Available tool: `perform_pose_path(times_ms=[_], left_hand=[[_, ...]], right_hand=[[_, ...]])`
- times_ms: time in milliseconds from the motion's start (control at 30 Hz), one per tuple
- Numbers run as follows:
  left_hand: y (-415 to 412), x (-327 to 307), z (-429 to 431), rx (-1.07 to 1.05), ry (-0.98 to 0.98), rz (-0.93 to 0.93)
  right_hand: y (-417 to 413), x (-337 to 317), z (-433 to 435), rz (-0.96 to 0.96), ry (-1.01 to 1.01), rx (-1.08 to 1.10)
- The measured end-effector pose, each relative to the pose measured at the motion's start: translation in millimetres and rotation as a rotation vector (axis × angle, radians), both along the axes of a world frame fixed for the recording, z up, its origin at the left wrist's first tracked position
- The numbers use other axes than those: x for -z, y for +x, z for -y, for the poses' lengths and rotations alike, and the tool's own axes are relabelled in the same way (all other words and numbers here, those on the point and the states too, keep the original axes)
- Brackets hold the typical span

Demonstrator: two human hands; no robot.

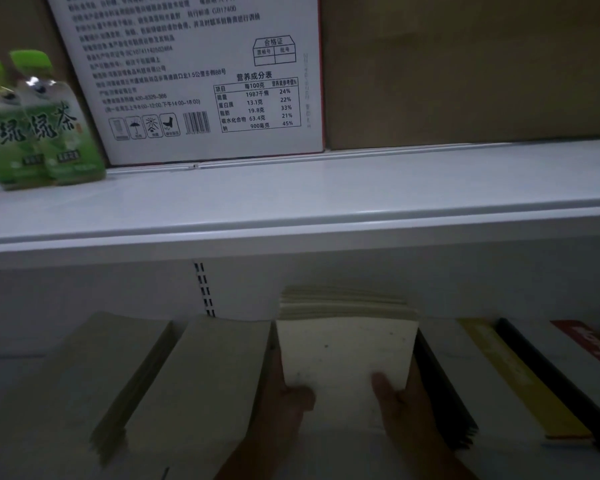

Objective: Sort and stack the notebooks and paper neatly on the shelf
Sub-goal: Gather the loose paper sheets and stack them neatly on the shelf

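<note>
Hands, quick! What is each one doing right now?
Left hand: holding the left side of the cream paper stack, thumb on top.
Right hand: holding the same stack's right side, thumb on top.

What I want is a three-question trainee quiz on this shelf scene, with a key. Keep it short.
1. True or false: only the left hand holds the cream paper stack.
2. Where do the green bottles stand? A: on the upper shelf. B: beside the paper stacks below. C: on the floor.
3. Fill in: the yellow-striped notebook lies to the ___ of the cream paper stack.

Key: 1 false, since the right hand holds it too. 2 A. 3 right.
</note>
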State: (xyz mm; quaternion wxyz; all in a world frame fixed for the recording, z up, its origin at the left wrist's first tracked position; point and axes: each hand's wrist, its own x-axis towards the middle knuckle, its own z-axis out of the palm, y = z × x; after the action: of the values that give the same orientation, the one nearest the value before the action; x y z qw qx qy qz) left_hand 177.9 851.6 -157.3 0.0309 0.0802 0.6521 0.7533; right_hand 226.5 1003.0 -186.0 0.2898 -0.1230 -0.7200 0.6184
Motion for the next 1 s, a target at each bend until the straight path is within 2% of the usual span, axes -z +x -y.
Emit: perform_pose_path(times_ms=[133,233,300,367,433,567,667,767,833,933,1000], left_hand=[[-2,-1,-1,0.058,-0.085,0.071],[-6,-28,-4,0.042,-0.124,0.131],[-9,-44,-4,0.061,-0.203,0.195],[-8,-51,-3,0.101,-0.243,0.342],[-4,-47,-3,0.120,-0.227,0.376],[0,-35,-1,0.149,-0.183,0.369],[6,-13,13,0.183,-0.269,0.248],[29,7,30,0.203,-0.577,0.033],[39,20,31,0.135,-0.750,-0.073],[39,33,30,0.078,-0.751,-0.192],[37,35,30,0.071,-0.704,-0.183]], right_hand=[[2,-11,2,0.006,0.063,0.024],[5,-37,0,0.079,0.136,0.028],[1,-52,-10,0.197,0.231,0.001],[-7,-60,-19,0.427,0.307,-0.039],[-19,-55,-23,0.598,0.285,-0.058],[-35,-32,-24,0.674,0.163,-0.136],[-36,-24,-20,0.669,0.044,-0.160],[-38,-21,-19,0.727,0.041,-0.162],[-39,-22,-20,0.752,0.043,-0.174],[-36,-22,-25,0.743,-0.096,-0.199],[-24,-31,-27,0.689,-0.099,-0.215]])
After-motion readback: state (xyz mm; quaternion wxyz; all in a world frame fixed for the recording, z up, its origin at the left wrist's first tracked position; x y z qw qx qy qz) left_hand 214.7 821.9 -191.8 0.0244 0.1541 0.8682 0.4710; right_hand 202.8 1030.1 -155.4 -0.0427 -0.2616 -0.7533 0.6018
